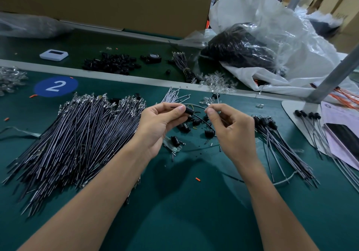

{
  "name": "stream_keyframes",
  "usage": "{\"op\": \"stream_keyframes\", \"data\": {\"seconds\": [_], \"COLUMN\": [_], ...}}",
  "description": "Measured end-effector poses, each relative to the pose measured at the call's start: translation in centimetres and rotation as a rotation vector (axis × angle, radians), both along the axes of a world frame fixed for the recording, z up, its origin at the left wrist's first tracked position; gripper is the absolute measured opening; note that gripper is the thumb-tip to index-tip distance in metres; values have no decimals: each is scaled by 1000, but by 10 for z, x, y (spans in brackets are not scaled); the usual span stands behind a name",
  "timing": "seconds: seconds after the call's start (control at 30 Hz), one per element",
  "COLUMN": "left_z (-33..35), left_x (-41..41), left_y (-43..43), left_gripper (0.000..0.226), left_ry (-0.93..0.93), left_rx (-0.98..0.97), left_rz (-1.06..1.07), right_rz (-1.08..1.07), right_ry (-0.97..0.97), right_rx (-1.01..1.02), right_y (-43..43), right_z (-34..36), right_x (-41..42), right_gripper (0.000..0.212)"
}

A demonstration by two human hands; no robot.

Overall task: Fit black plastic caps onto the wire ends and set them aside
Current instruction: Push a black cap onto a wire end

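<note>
L hand pinches cap, R hand wire, bag w/ parts

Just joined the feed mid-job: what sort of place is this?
Probably a factory assembly-line station: a green bench with a numbered marker, a big heap of cut wires, a pile of black caps, and cardboard cartons behind.

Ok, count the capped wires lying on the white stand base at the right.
4. They lie in a row on the white base, near its left edge: leftmost cap, second cap, third cap, rightmost cap. The pink papers beside them may hide more.
</note>
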State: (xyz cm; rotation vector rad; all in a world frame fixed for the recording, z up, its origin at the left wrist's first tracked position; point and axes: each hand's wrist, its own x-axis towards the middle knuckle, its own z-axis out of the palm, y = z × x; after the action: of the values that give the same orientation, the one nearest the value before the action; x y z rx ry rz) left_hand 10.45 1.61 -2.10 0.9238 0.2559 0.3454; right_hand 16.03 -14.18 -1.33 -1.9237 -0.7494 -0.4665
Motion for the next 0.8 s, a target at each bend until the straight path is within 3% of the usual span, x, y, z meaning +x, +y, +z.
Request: {"op": "stream_keyframes", "data": {"seconds": [0.4,0.6,0.8], "left_z": [-1,0,0], "left_x": [1,0,0], "left_y": [1,2,1], "left_gripper": [13,11,13], "left_ry": [-2,14,7], "left_rx": [-47,-102,-110], "left_rz": [-15,-25,-23], "right_rz": [43,53,-8], "right_ry": [-2,21,11], "right_rx": [-47,-113,-64], "right_y": [-1,-1,1], "right_z": [-1,-1,-2], "right_x": [0,-1,-2], "right_gripper": [13,33,8]}}
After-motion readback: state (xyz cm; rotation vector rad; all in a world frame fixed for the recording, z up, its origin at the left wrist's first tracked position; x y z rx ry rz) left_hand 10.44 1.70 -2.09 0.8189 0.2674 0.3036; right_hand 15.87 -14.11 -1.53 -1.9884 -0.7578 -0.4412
